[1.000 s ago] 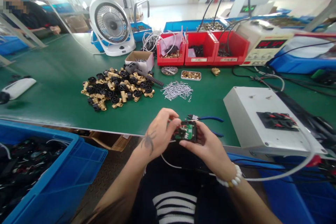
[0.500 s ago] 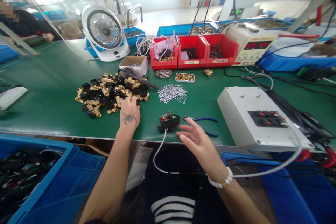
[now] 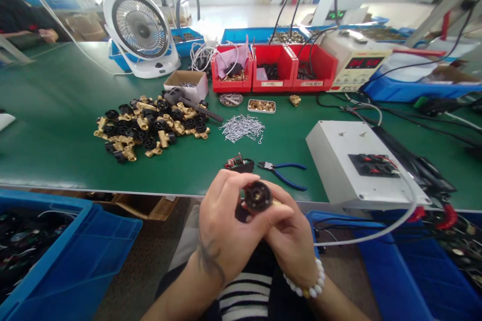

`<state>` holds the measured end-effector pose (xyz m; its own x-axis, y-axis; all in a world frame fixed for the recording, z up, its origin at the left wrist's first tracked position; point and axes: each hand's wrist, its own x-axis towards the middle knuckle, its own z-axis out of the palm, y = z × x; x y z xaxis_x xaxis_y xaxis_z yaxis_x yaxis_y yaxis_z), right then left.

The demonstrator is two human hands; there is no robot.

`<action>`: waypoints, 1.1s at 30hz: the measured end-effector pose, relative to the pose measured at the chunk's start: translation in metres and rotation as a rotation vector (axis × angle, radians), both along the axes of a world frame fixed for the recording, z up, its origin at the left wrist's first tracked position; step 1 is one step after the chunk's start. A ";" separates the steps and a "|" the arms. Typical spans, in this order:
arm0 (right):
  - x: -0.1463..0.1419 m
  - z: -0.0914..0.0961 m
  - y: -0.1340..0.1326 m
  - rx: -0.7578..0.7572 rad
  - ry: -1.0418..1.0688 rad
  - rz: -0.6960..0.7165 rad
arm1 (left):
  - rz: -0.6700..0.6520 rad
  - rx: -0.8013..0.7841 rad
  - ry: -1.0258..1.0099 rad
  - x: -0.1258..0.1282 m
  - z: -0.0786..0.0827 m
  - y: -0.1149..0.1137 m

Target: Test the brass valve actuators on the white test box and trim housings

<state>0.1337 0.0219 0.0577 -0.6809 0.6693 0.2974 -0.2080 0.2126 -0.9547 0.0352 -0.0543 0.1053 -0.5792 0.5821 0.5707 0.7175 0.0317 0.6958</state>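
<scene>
Black-capped brass fitting point(image 3: 258, 196) sits pinched between the fingers of the left hand point(image 3: 226, 228) and right hand point(image 3: 291, 235), both closed around it. Just beyond the fingertips lie a small circuit module point(image 3: 239, 164) and blue-handled pliers point(image 3: 283, 171).

Long green-matted workbench point(image 3: 56, 125), white round desk fan point(image 3: 139, 30) at back, pale glossy floor point(image 3: 241, 15), strong daylight glare behind shelving.
</scene>
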 end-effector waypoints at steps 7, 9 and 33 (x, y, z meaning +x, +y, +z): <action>0.012 0.012 0.000 -0.206 -0.002 0.129 | -0.102 0.018 -0.047 0.004 -0.002 -0.009; 0.011 0.014 0.000 -0.237 0.032 0.172 | -0.128 0.037 -0.079 0.004 -0.003 -0.012; 0.015 -0.029 0.102 0.766 -0.597 -0.355 | -0.405 0.195 -1.081 -0.006 -0.030 -0.004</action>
